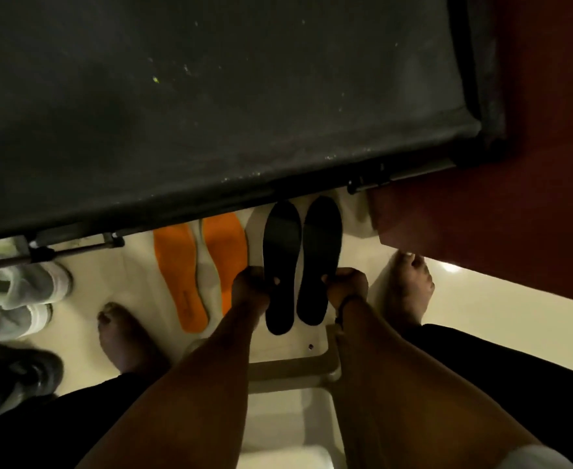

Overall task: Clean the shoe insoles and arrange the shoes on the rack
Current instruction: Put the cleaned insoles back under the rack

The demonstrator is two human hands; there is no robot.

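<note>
bare feet (126,336) on pale floor (481,309) | dark red wall (532,164)

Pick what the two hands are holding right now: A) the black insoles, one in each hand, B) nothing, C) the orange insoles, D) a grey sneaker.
A: the left hand pinches the left black insole and the right hand pinches the right black insole; the orange insoles lie untouched beside them.

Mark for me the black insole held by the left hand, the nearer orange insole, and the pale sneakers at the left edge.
Left black insole (281,245), head view: middle of its dark top face.
Orange insole (176,272), head view: its midsection, left of the pair.
Pale sneakers (24,289), head view: upper of the farther shoe.
</note>
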